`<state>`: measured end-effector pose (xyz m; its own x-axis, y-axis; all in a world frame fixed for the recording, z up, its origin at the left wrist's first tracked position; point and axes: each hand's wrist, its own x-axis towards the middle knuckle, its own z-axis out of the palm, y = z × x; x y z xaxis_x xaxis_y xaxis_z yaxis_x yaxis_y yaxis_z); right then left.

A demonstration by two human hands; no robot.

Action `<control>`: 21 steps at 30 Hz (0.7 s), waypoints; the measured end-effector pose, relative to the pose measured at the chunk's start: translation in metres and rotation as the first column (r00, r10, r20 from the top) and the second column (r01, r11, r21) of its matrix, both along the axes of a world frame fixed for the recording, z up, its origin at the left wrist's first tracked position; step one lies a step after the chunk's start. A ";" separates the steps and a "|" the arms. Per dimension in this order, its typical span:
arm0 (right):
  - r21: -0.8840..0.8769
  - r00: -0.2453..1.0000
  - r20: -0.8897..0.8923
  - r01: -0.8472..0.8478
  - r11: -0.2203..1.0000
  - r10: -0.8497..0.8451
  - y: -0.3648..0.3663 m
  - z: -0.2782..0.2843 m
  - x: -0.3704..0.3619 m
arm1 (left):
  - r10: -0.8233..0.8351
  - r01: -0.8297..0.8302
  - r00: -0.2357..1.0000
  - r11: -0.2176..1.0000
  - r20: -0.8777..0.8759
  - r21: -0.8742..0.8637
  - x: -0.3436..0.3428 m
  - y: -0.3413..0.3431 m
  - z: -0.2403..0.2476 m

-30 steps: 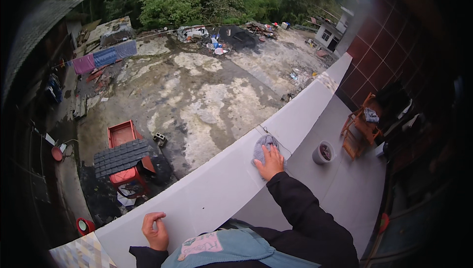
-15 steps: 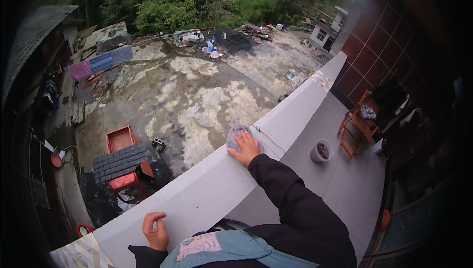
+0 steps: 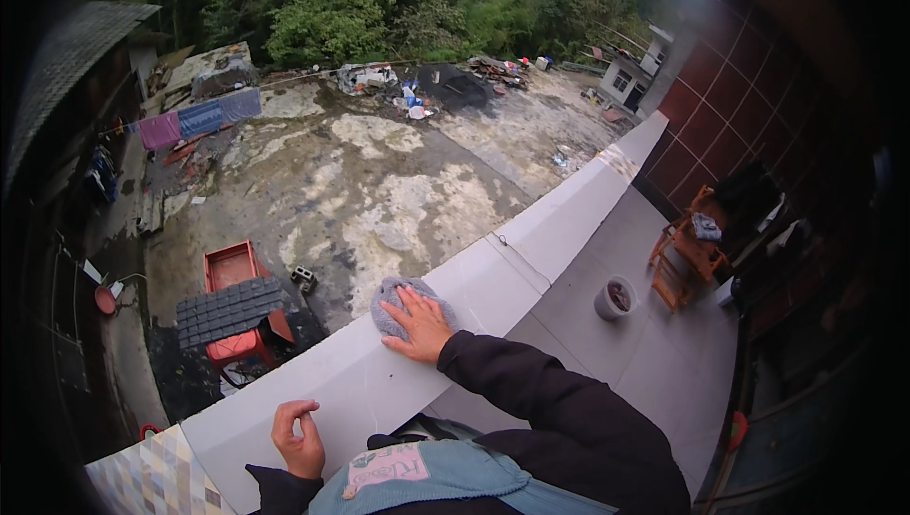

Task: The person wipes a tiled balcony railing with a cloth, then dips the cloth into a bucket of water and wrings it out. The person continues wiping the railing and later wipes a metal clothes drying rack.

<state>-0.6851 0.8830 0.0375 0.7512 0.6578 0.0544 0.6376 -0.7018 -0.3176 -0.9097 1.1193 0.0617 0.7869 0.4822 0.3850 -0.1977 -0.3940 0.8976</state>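
A fluffy grey cloth [image 3: 387, 305] lies bunched on the white tiled top of a parapet [image 3: 332, 378], near its outer edge. My right hand [image 3: 417, 324] presses down on this cloth and grips it, the fingers spread over its top. Closer to my body, my left hand [image 3: 299, 439] hovers over or rests at the ledge; which one I cannot tell. Its fingers curl loosely, a gap shows between thumb and forefinger, and nothing is visible in it. A thin wire loop [image 3: 502, 239] lies across the ledge beyond the cloth.
Beyond the parapet there is a drop to a concrete yard with a red cart-like frame [image 3: 237, 344] under dark roofing. On the balcony floor to the right stand a pale bucket [image 3: 614, 299] and a wooden chair [image 3: 690, 245]. Patterned tiles [image 3: 156, 472] cover the ledge's near-left end.
My right hand has slid the grey cloth along the ledge to the left and toward me. My left hand stays nearly where it was, curled the same way.
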 end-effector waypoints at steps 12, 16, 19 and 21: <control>0.150 0.914 -0.030 -0.396 0.906 0.405 0.126 0.005 -0.105 | -0.023 0.024 1.000 0.998 -0.020 0.055 -0.037 -0.001 -0.002; 0.241 0.859 0.057 -0.506 0.828 0.509 0.135 -0.006 -0.124 | 0.028 -0.028 1.000 0.999 0.002 0.034 -0.049 -0.003 0.003; 0.236 0.859 0.058 -0.507 0.829 0.509 0.116 0.002 -0.126 | 0.084 -0.083 0.996 0.995 -0.018 0.050 -0.053 -0.008 0.006; 0.223 0.890 0.068 -0.454 0.863 0.450 0.100 0.002 -0.127 | 0.084 -0.082 0.996 0.994 -0.034 0.068 -0.055 -0.011 0.009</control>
<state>-0.8116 0.9830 0.0397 0.3724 0.8935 0.2508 0.8730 -0.2456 -0.4214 -0.9651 1.1085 0.0704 0.7598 0.5208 0.3893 -0.1289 -0.4663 0.8752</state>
